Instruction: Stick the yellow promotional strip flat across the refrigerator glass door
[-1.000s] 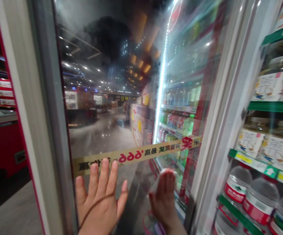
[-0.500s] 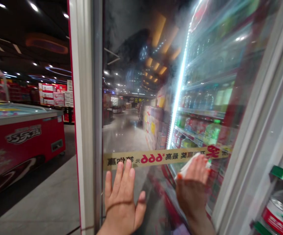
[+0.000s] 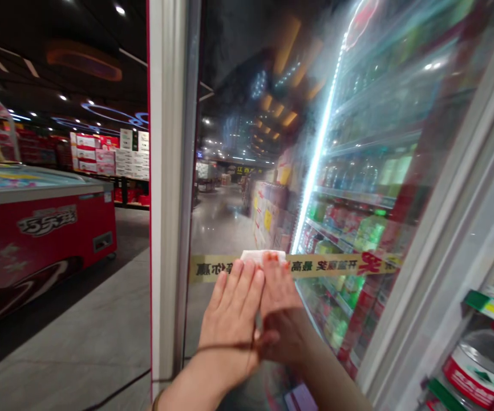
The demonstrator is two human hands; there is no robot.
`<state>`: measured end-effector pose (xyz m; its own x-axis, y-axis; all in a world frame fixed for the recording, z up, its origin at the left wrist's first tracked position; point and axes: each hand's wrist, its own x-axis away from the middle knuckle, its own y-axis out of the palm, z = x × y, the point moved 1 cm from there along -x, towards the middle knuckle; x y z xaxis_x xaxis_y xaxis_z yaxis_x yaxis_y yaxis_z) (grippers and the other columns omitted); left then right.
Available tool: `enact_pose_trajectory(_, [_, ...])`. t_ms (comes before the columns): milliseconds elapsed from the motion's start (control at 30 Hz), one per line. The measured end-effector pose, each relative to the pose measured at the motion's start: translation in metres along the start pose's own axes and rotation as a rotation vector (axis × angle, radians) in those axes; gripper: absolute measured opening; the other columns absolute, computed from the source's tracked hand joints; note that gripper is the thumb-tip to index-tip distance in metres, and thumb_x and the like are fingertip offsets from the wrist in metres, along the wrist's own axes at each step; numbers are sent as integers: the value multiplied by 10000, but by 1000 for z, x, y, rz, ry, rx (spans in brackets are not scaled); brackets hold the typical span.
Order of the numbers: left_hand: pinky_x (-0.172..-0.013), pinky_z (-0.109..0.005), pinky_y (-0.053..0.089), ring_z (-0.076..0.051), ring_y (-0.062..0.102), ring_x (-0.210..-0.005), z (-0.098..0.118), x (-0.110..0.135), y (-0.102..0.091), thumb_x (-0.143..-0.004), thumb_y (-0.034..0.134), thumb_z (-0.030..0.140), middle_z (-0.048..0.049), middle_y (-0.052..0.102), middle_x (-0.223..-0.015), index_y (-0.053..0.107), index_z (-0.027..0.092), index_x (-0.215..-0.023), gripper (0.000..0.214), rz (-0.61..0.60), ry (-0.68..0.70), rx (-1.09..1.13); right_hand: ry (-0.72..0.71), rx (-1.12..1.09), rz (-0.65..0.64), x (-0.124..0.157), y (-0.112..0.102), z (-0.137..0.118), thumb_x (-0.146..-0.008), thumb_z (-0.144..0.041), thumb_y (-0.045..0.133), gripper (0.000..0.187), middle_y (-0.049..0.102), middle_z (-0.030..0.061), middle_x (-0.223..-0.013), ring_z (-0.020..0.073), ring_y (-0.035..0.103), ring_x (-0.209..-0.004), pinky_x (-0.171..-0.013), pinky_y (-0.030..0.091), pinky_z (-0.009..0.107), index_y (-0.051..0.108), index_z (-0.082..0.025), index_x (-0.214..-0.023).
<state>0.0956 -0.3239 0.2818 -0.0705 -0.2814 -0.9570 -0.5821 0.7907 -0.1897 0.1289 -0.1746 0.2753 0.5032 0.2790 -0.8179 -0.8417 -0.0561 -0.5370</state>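
Door glass (image 3: 225, 225): L hand (image 3: 232, 319), R hand (image 3: 283, 319) ptly hide cloth (image 3: 252, 255).

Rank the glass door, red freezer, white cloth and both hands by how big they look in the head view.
1. Glass door
2. Red freezer, cut off by the picture's edge
3. Left hand and right hand, too alike to rank
4. White cloth, only partly showing

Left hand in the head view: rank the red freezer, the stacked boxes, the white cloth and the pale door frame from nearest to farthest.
1. White cloth, just ahead of the left hand.
2. Pale door frame, to its left.
3. Red freezer, farther left.
4. Stacked boxes, farther back on the left.
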Motion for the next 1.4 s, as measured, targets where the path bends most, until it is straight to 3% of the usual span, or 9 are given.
enact_pose_trajectory(100, [-1417, -398, 27, -227, 28, -1728, 0, -11, 15, -1093, 413, 460, -89, 46, -1842, 135, 62, -1729, 800, -20, -76, -178, 160, 174, 306, 27, -20, 54, -1064, -364, 367, 816, -23, 197, -1828, 421, 53, -1698, -1281, 293, 800, 8, -97, -1746])
enact_pose_trajectory(200, [-1418, -437, -16, -266, -18, -1727, 8, -24, 25, -1089, 420, 501, -132, 13, -1838, 128, 32, -1723, 841, -12, -148, -286, 373, 311, 470, 46, -20, 87, -1084, -299, 332, 740, 86, 227, -1820, 417, 111, -1697, -1267, 246, 852, 67, -116, -1750])
enact_pose_trajectory(433, [-1413, -379, 30, -226, 1, -1727, 15, 21, 26, -1073, 372, 589, -102, 24, -1841, 91, 63, -1736, 891, -173, 132, -277, 389, 324, 450, 51, -10, 94, -1082, -328, 382, 751, 192, 251, -1796, 430, 196, -1678, -1281, 278, 808, 114, -109, -1749])
enact_pose_trajectory(667, [-1398, -512, -26, -363, -110, -1709, -13, -12, 10, -1044, 335, 740, -234, -75, -1819, 82, -46, -1702, 1055, -70, -218, -335, 356, 360, 519, 47, -5, 97, -1068, -322, 445, 759, 256, 246, -1780, 420, 240, -1668, -1285, 299, 771, 169, -104, -1741])
enact_pose_trajectory(867, [-1411, -408, 53, -271, 7, -1727, 5, 30, 35, -1062, 401, 658, -134, 9, -1843, 68, 101, -1745, 942, -189, 179, -273, 359, 365, 520, 46, -2, 95, -1073, -316, 438, 749, 253, 227, -1784, 409, 249, -1668, -1295, 299, 753, 172, -108, -1742])
enact_pose_trajectory(1067, [-1394, -550, -20, -358, -120, -1710, -28, -6, 12, -1051, 388, 702, -226, -95, -1820, 45, -10, -1715, 1032, -38, -235, -278, 334, 428, 474, 45, -1, 95, -1071, -342, 436, 773, 173, 209, -1807, 423, 168, -1686, -1292, 270, 777, 138, -110, -1745])
enact_pose_trajectory(1167, [-1405, -502, 2, -348, -113, -1711, -8, -29, 35, -1054, 501, 558, -214, -131, -1816, 23, -13, -1713, 995, -55, -92, -260, 261, 457, 447, 47, -3, 96, -1075, -396, 449, 770, 176, 180, -1815, 445, 119, -1689, -1274, 233, 821, 169, -148, -1747])
enact_pose_trajectory(1300, [-1413, -424, 34, -294, -29, -1725, 7, 3, 51, -1040, 552, 487, -118, -25, -1851, 112, 155, -1752, 900, -162, 219, -212, 242, 484, 447, 48, -4, 97, -1084, -445, 430, 764, 197, 196, -1808, 459, 147, -1682, -1263, 210, 842, 200, -124, -1738])
enact_pose_trajectory(1400, [-1409, -451, 2, -303, -28, -1727, -13, 8, 37, -1055, 485, 596, -135, -8, -1851, 180, 150, -1745, 877, -135, 90, -220, 247, 479, 462, 47, -3, 97, -1075, -433, 440, 760, 221, 204, -1800, 463, 161, -1679, -1258, 219, 846, 221, -121, -1734])
